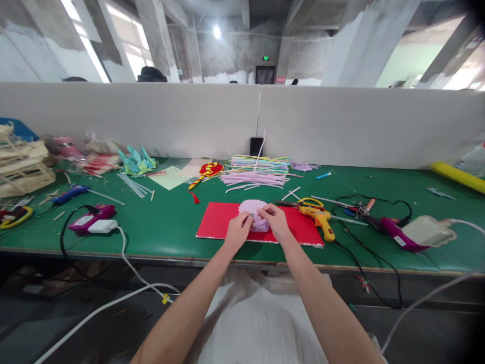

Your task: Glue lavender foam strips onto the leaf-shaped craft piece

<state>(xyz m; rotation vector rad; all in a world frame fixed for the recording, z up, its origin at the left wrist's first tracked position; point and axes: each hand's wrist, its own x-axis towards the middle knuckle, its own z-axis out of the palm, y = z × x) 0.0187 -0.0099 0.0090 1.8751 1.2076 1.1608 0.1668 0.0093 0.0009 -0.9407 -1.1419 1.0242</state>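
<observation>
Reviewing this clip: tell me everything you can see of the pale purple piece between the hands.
The pale purple piece is roundish, with a ridged, soft-looking surface, perhaps of fuzzy strips; its exact material can't be told. It is over the middle of the red board, its lower part near the board's front edge. The left hand has its fingertips at one side, the right hand at the other, both covering parts of it. Whether it lies flat or is slightly raised is unclear.

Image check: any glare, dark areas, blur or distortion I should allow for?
All in the head view: the lamp glares and the left window washes out; the space under the green table is dim; right-hand corners go black; the right pillar leans, suggesting wide-angle distortion; the lilac piece looks soft.
</observation>
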